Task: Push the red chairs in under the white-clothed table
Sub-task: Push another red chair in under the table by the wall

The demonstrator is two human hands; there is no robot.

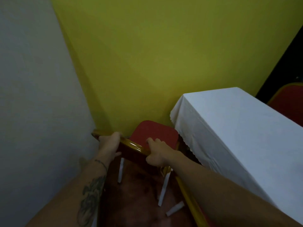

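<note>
A red chair (154, 133) with a gold frame stands in the corner, its red seat pointing toward the yellow wall, left of the white-clothed table (229, 128). My left hand (109, 143) grips the left end of the chair's gold backrest top. My right hand (157, 153) grips the right end of the same backrest, thumb over the rail. The chair's white-tipped legs show below the backrest. Its seat edge is close to the hanging cloth at the table's near left corner. A second gold-framed chair back (188, 199) runs along the table's side under my right forearm.
A grey wall (32, 95) closes the left side and a yellow wall (164, 54) stands ahead, forming a tight corner. Another red chair (288, 105) sits beyond the table at the far right. The floor (141, 202) below is dark reddish.
</note>
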